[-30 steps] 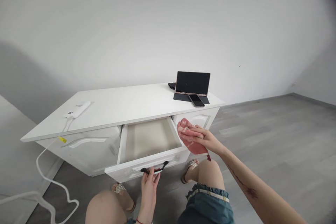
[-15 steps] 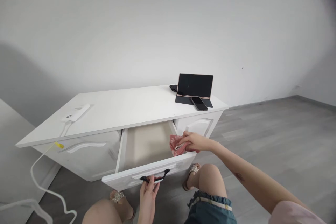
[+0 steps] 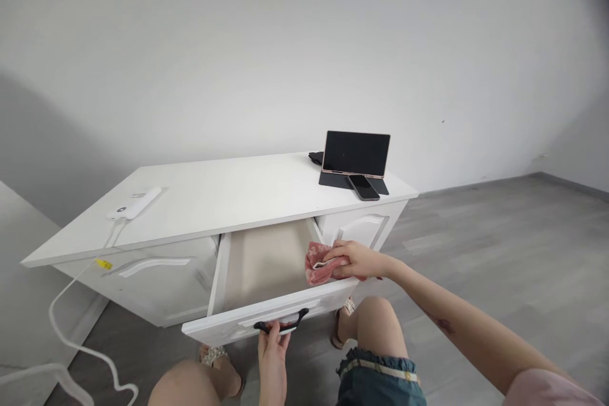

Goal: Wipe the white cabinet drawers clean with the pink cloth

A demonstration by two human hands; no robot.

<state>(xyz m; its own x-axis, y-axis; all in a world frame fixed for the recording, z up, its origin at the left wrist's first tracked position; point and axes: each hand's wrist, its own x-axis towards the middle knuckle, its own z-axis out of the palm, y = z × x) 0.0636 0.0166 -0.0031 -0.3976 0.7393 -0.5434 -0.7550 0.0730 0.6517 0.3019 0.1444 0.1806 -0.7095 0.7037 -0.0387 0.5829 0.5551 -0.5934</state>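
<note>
A white drawer is pulled out from the middle of a low white cabinet. My left hand is at the front of it, its fingers closed round the black handle. In my right hand is a crumpled red patterned cloth with a pale edge. Hand and cloth are at the drawer's right side wall, near its front corner. The pale drawer bottom shows with nothing lying on it. Part of the cloth is hidden under my right fingers.
On the cabinet top, a tablet stands propped at the right, with a phone leaning on its dark cover and a black item behind. A white power strip lies at the left; its cable hangs down. My knees flank the drawer.
The view has shifted slightly. My right hand and the cloth remain at the drawer's right side, with the cloth a little differently bunched. My left hand stays on the handle.
</note>
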